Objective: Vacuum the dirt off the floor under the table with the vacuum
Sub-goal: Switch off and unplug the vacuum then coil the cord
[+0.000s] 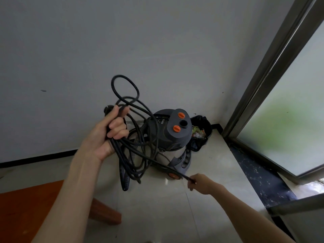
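A grey canister vacuum (175, 135) with two orange knobs on top and a steel drum stands on the floor in the room's corner. My left hand (108, 134) is raised to its left and grips a bundle of looped black power cord (129, 100), with loops rising above my fingers and hanging below. One strand of the cord runs down to the right, where my right hand (199, 183) pinches it near the vacuum's base. A ribbed grey hose (125, 178) dangles among the loops.
A black bin (201, 132) with rubbish stands behind the vacuum in the corner. A brown wooden table (26, 213) corner lies at lower left. A frosted glass door (289, 120) with a dark sill runs along the right. Pale tiles cover the floor (166, 216).
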A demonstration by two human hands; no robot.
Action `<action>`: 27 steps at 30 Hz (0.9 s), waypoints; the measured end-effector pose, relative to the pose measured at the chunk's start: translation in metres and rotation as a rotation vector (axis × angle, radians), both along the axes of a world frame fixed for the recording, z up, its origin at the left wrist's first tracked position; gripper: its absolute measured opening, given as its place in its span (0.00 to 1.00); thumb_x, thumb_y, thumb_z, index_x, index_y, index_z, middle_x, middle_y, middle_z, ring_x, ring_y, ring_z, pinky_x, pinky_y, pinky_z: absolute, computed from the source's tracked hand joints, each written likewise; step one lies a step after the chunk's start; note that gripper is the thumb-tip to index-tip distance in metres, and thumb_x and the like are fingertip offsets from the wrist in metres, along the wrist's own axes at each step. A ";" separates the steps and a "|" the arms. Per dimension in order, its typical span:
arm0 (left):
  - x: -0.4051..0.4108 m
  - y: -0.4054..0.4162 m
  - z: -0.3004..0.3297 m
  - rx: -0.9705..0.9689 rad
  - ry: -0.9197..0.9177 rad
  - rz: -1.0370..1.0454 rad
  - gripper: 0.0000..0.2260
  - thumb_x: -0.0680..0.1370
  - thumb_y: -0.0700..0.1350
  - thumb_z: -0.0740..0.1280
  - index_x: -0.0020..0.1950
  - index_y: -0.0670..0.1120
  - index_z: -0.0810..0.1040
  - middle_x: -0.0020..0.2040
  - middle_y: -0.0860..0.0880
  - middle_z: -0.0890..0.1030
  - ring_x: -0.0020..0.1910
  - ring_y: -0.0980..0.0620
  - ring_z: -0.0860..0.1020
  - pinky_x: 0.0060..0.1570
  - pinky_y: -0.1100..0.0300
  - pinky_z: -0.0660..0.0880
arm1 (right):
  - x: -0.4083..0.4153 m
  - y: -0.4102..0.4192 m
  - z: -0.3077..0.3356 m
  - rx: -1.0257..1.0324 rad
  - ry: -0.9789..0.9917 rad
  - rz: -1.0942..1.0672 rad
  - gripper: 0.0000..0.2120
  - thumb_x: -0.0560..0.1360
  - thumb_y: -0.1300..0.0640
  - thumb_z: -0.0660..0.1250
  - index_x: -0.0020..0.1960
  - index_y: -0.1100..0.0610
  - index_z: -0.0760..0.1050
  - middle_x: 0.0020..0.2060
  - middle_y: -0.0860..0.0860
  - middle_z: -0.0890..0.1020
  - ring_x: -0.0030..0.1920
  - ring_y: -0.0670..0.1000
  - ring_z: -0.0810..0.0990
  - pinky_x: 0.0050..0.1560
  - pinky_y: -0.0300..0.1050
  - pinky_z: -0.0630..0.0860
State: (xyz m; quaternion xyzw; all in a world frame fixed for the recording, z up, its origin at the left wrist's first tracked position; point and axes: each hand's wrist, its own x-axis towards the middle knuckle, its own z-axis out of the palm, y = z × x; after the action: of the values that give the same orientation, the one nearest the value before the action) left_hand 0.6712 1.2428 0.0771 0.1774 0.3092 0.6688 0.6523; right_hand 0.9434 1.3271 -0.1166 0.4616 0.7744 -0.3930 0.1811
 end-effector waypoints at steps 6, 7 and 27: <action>-0.004 -0.002 0.026 -0.015 0.105 0.127 0.07 0.75 0.47 0.61 0.39 0.46 0.72 0.20 0.55 0.63 0.16 0.58 0.59 0.18 0.70 0.58 | -0.016 0.009 -0.009 0.103 -0.006 -0.109 0.13 0.82 0.60 0.54 0.60 0.61 0.73 0.55 0.59 0.79 0.53 0.57 0.77 0.48 0.43 0.68; -0.004 -0.001 0.026 -0.031 0.142 0.143 0.07 0.75 0.47 0.60 0.39 0.46 0.70 0.20 0.55 0.63 0.16 0.58 0.60 0.18 0.71 0.57 | -0.019 0.010 -0.008 0.123 0.008 -0.149 0.13 0.82 0.60 0.54 0.61 0.61 0.73 0.55 0.59 0.79 0.51 0.57 0.76 0.48 0.43 0.69; -0.038 0.063 -0.156 -0.508 0.895 0.215 0.16 0.83 0.44 0.55 0.59 0.31 0.73 0.39 0.44 0.83 0.32 0.55 0.82 0.31 0.69 0.76 | -0.144 0.069 0.041 -0.380 0.521 -0.546 0.09 0.77 0.61 0.66 0.57 0.60 0.72 0.37 0.55 0.82 0.32 0.49 0.83 0.32 0.42 0.81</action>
State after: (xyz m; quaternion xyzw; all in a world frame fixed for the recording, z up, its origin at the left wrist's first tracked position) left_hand 0.6327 1.3057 -0.0792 0.2492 0.7265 0.4949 0.4064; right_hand 0.7998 1.3962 -0.0753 0.4935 0.5573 -0.6658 -0.0497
